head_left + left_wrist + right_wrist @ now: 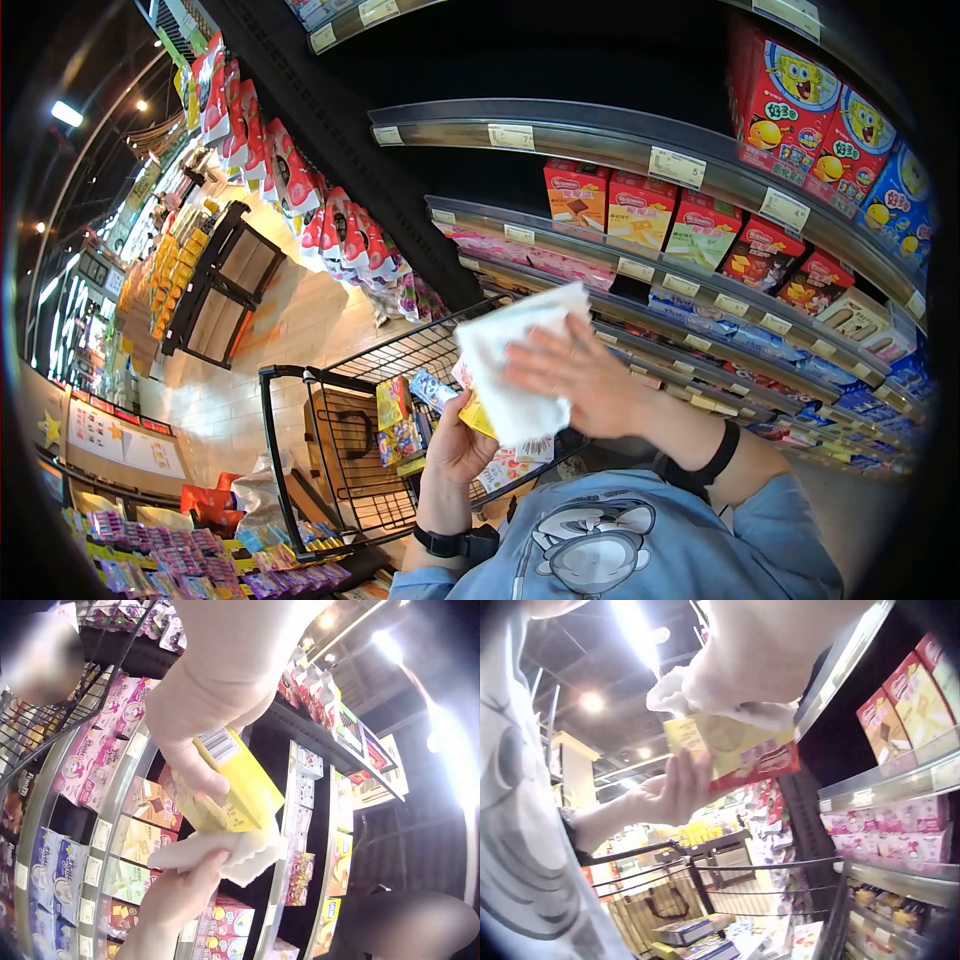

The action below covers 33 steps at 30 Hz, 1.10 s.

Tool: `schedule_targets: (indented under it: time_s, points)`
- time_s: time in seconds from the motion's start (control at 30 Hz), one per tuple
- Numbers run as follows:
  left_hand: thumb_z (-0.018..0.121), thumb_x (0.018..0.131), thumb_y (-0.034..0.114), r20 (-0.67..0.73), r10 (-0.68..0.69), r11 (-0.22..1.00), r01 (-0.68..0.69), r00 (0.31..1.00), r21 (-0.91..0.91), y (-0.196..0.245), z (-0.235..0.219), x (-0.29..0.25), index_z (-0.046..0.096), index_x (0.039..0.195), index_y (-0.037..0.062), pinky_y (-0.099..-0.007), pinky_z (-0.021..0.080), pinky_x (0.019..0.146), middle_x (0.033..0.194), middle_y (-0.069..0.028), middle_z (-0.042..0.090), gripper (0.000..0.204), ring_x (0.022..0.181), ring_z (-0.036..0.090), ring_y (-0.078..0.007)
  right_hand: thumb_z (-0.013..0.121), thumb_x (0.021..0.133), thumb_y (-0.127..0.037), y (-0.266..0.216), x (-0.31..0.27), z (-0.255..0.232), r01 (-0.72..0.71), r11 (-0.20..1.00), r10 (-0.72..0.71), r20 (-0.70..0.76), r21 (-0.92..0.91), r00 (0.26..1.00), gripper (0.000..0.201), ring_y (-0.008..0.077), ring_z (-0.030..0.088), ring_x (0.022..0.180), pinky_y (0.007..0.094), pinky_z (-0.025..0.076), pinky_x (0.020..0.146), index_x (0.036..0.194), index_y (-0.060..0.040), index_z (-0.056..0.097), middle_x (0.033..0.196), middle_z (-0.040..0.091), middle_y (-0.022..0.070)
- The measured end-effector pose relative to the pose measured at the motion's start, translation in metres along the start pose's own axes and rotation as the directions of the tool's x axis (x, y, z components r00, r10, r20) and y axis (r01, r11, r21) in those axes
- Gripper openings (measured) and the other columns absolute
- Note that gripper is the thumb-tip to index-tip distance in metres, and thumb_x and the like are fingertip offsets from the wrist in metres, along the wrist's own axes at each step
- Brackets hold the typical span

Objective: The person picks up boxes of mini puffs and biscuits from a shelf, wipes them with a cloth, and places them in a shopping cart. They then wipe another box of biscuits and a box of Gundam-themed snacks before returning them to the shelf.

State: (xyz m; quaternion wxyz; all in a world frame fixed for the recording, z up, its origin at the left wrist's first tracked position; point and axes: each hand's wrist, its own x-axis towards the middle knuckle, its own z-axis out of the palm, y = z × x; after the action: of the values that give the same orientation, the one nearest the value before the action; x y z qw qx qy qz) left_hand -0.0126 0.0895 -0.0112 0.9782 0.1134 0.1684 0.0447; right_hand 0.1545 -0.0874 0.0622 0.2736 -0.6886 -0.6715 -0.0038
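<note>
A small yellow and red snack box (735, 750) is gripped in my left hand (462, 445), thumb over one face with the fingers behind. The left wrist view shows the box's yellow side (247, 784) and a barcode. Against the box lies a white cloth or wipe (525, 400), covering most of it in the head view. My right hand (565, 375) presses on this cloth with its fingers extended. Seen from the left wrist, the right hand (180, 900) is on the far side of the folded cloth (247, 855).
A black wire shopping cart (290, 440) stands in front of me, with several boxes (395, 403) and a brown bag (335, 440) in it. Shelves of boxed snacks (640, 210) rise on the right. Hanging red packets (290, 170) line the shelf end; a candy display (180, 550) is lower left.
</note>
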Motion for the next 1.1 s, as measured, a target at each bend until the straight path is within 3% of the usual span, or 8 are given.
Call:
schedule_targets:
  time_s: [0.17, 0.23, 0.33, 0.5, 0.83, 0.97, 1.03, 1.1]
  points:
    - [0.051, 0.094, 0.033, -0.122, 0.034, 0.999, -0.033, 0.992, 0.014, -0.001, 0.027, -0.01, 0.048, 0.125, 0.0, -0.0402, 0.055, 0.086, 0.12, -0.0163, 0.059, 0.046, 0.105, 0.062, -0.0273, 0.048, 0.09, -0.01, 0.061, -0.006, 0.004, -0.354, 0.831, 0.506, -0.32, 0.429, 0.801, 0.041, 0.0352, 0.043, 0.125, 0.043, 0.032, 0.105, 0.13, -0.0039, 0.047, 0.134, 0.046, 0.0208]
    - [0.051, 0.094, 0.032, -0.076, 0.015, 1.0, -0.015, 0.997, -0.001, 0.003, 0.02, -0.008, 0.047, 0.127, 0.003, -0.0417, 0.051, 0.09, 0.123, -0.0147, 0.057, 0.044, 0.109, 0.059, -0.0269, 0.042, 0.095, -0.016, 0.06, -0.011, 0.007, -0.585, 0.558, 0.734, -0.022, 0.589, 0.678, 0.039, 0.038, 0.043, 0.124, 0.0408, 0.033, 0.105, 0.13, -0.0003, 0.046, 0.133, 0.046, 0.0228]
    - [0.051, 0.095, 0.033, 0.0, -0.048, 0.999, 0.048, 0.999, -0.018, 0.006, 0.005, 0.002, 0.048, 0.128, 0.0073, -0.0437, 0.047, 0.094, 0.125, -0.0122, 0.056, 0.042, 0.111, 0.056, -0.0261, 0.046, 0.092, -0.016, 0.03, -0.004, 0.012, -0.218, 0.944, 0.315, -0.478, 0.247, 0.82, 0.043, 0.0375, 0.041, 0.128, 0.0441, 0.03, 0.107, 0.133, -0.0017, 0.045, 0.137, 0.045, 0.02]
    - [0.041, 0.098, 0.034, 0.264, -0.076, 0.99, 0.105, 0.962, -0.097, 0.0, 0.01, 0.007, 0.041, 0.135, 0.0022, -0.0464, 0.048, 0.096, 0.131, -0.0197, 0.05, 0.05, 0.117, 0.054, -0.0328, 0.049, 0.084, -0.015, -0.019, -0.001, 0.032, 0.289, 0.954, -0.288, 0.029, -0.077, 0.957, 0.052, 0.0152, 0.037, 0.133, 0.0488, 0.021, 0.112, 0.135, -0.0213, 0.048, 0.145, 0.04, -0.001]
    - [0.037, 0.1, 0.034, -0.175, 0.039, 0.98, -0.003, 0.984, 0.2, -0.004, 0.029, 0.003, 0.042, 0.135, 0.005, -0.0463, 0.04, 0.102, 0.133, -0.0129, 0.051, 0.045, 0.118, 0.052, -0.0291, 0.053, 0.082, -0.013, 0.011, -0.007, 0.036, 0.217, 0.943, -0.219, 0.02, -0.254, 0.976, 0.051, 0.0133, 0.039, 0.131, 0.0483, 0.027, 0.107, 0.133, -0.0213, 0.05, 0.142, 0.044, -0.0071]
    - [0.055, 0.092, 0.033, -0.288, 0.066, 0.975, 0.0, 0.955, 0.224, 0.002, 0.012, -0.005, 0.049, 0.128, 0.01, -0.0446, 0.04, 0.098, 0.124, -0.0072, 0.056, 0.043, 0.113, 0.052, -0.0226, 0.051, 0.082, -0.003, 0.051, -0.009, 0.034, -0.327, 0.929, 0.287, -0.22, -0.173, 0.932, 0.051, 0.0253, 0.04, 0.131, 0.0507, 0.024, 0.109, 0.131, -0.0166, 0.051, 0.141, 0.045, 0.0055]
    - [0.055, 0.093, 0.032, -0.276, 0.216, 0.871, -0.057, 0.937, 0.487, -0.003, 0.011, -0.007, 0.048, 0.129, 0.0108, -0.0447, 0.039, 0.097, 0.123, -0.0063, 0.056, 0.042, 0.113, 0.052, -0.0223, 0.051, 0.081, 0.001, 0.07, -0.01, 0.035, -0.364, 0.673, 0.657, -0.294, 0.644, 0.694, 0.046, 0.035, 0.046, 0.124, 0.0451, 0.033, 0.104, 0.127, -0.0044, 0.05, 0.131, 0.051, 0.0194]
    - [0.055, 0.094, 0.03, -0.259, 0.272, 0.826, -0.087, 0.927, 0.556, -0.009, 0.018, -0.006, 0.046, 0.13, 0.0102, -0.0437, 0.041, 0.097, 0.124, -0.0065, 0.055, 0.042, 0.113, 0.052, -0.0209, 0.052, 0.083, -0.002, 0.061, -0.009, 0.028, -0.317, 0.748, 0.602, -0.396, 0.583, 0.693, 0.044, 0.035, 0.05, 0.12, 0.045, 0.038, 0.099, 0.127, -0.0028, 0.049, 0.128, 0.053, 0.0192]
